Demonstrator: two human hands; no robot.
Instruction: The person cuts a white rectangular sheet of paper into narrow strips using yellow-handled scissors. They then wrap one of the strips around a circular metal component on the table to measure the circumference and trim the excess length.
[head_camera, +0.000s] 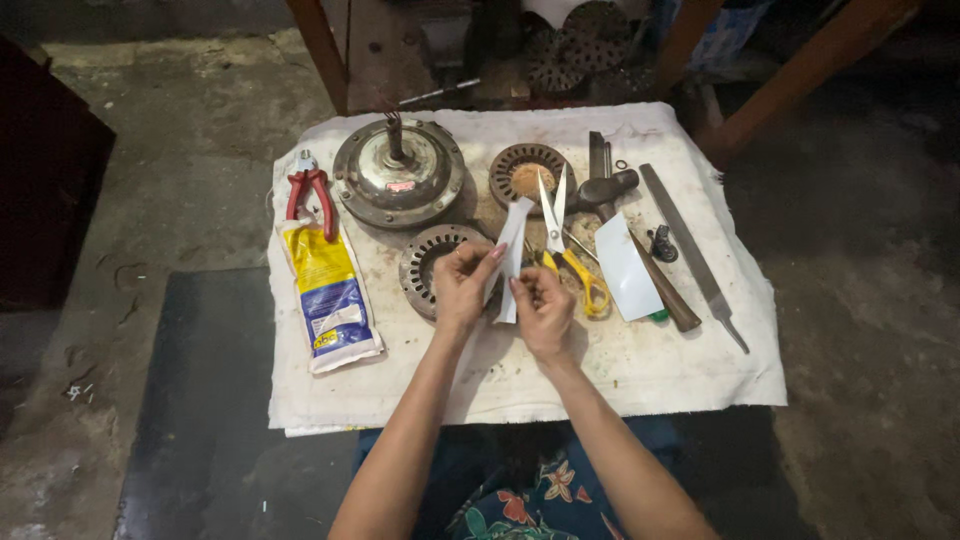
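A white cloth (620, 375) covers your table on a bare concrete floor. Your left hand (462, 290) and right hand (545, 312) both pinch a white paper strip (513, 250) above the table's middle, seemingly creasing it; steady finger pressure comes next. A flat sealant pouch (328, 295) lies near the left edge, contents hidden.

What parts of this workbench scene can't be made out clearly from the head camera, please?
- Slotted metal ring, head view: its right side is covered by the left hand.
- White paper strip: its lower part is hidden between the left hand and right hand.
- Hammer: the middle of its handle lies under a white card.
- Dark parts behind the table: too dim to identify.
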